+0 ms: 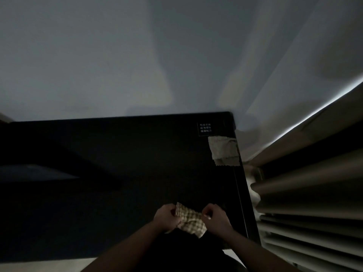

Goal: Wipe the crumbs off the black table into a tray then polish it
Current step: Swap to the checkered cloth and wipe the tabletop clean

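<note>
The black table (pixel 121 173) fills the middle of the dim view. Over its near right part, both hands hold a beige checked cloth (pixel 191 219). My left hand (pixel 166 215) grips the cloth's left end with curled fingers. The cloth's right end is pinched by my right hand (pixel 215 215). A second beige cloth (pixel 225 151) lies flat near the table's far right corner, by a small label with white print (pixel 205 128). No crumbs or tray can be made out in the darkness.
A pale wall (pixel 137 55) rises behind the table. Pleated curtains (pixel 314 203) hang close along the table's right edge. A lighter strip of floor (pixel 49 266) shows below the table's near edge.
</note>
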A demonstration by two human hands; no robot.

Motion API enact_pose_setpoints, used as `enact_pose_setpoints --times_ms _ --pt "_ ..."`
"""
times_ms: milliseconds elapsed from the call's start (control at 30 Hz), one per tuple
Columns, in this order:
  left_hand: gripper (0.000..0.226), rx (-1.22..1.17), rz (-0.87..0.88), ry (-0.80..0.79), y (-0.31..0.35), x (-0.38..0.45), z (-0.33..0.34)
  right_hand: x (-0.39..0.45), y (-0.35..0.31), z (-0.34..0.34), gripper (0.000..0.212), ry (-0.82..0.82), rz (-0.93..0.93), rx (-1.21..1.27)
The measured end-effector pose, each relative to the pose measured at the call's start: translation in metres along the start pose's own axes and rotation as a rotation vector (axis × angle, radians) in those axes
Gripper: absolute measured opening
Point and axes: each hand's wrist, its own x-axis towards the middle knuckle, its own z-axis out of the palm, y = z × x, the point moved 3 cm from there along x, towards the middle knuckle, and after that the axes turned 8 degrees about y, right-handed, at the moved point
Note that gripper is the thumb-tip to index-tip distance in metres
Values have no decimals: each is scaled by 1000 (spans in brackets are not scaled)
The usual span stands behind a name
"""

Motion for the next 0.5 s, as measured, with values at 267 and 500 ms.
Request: enact_pose_setpoints --times_ms 267,500 --pt "10 -463 122 23 45 21 -37 38 -21 -41 56 14 131 389" --pt "25 -880 49 -7 125 27 -84 63 -56 -65 77 -324 462 938"
